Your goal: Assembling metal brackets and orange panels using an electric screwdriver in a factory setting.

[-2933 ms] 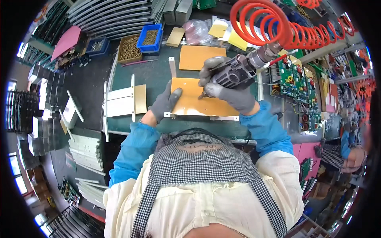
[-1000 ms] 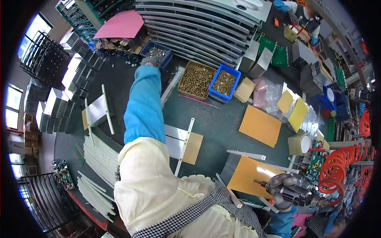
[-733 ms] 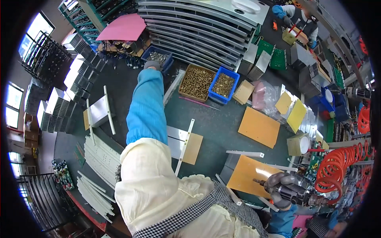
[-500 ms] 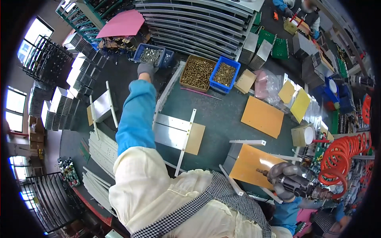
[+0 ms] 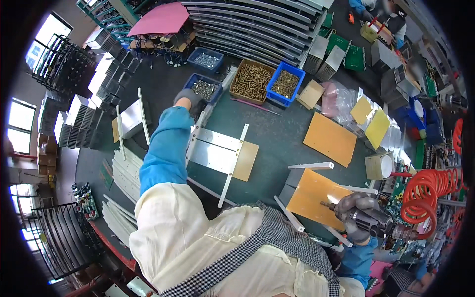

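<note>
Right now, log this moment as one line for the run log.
left hand: gloved, at blue screw bin | right hand: grips pneumatic screwdriver, bit on orange board

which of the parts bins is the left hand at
The blue bin of silvery screws nearest the left hand; the gloved hand is at its near edge, while the other three bins sit farther off.

A single head-worn fisheye view looks steeply down from above the person's shoulders onto the workbench (image 5: 277,133), tilted left; the left hand (image 5: 188,96) reaches far ahead, the right hand (image 5: 354,210) sits low right, both seen from above
</note>
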Demonstrator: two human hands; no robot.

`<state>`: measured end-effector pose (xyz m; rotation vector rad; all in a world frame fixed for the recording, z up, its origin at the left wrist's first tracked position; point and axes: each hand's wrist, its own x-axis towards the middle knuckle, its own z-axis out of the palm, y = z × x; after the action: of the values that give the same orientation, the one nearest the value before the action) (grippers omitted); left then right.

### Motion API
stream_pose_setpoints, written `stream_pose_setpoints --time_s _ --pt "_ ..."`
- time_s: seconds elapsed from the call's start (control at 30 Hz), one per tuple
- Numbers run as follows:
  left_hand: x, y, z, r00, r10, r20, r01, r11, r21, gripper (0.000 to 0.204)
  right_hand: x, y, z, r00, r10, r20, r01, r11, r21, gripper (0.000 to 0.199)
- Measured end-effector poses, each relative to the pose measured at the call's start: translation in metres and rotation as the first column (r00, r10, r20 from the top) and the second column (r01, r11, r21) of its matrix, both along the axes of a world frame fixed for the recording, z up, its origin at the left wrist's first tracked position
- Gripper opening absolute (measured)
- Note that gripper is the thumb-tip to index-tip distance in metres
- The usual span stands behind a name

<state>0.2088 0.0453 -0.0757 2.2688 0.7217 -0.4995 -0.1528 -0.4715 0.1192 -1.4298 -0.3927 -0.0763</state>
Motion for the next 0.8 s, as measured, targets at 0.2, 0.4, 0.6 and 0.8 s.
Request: stream_pose_setpoints --time_s 0.2,0.4,0.6,0.8 --pt "0.015 -0.027 0.034 0.768 -0.615 0.18 0.475 0.735 0.484 0.043 0.002 0.005 0.001 1.0 -0.016 0.01 0.017 0.999 -0.028 0.051" --pt "0.05 -0.028 -0.016 0.665 -0.745 0.052 0.628 0.596 0.5 0.051 -0.008 0.004 0.007 0.955 0.029 -0.296 0.026 0.983 0.181 0.05" --pt "0.064 0.009 -0.049 0.734 -0.644 0.216 0.54 0.746 0.391 0.029 -0.008 -0.006 0.007 0.992 0.095 -0.086 -0.079 0.982 0.174 0.054" --pt "0.095 0.035 -0.082 0.779 -0.594 0.2 0.472 0.765 0.437 0.03 -0.011 -0.002 0.015 0.955 0.163 -0.248 -0.07 0.936 0.346 0.053"
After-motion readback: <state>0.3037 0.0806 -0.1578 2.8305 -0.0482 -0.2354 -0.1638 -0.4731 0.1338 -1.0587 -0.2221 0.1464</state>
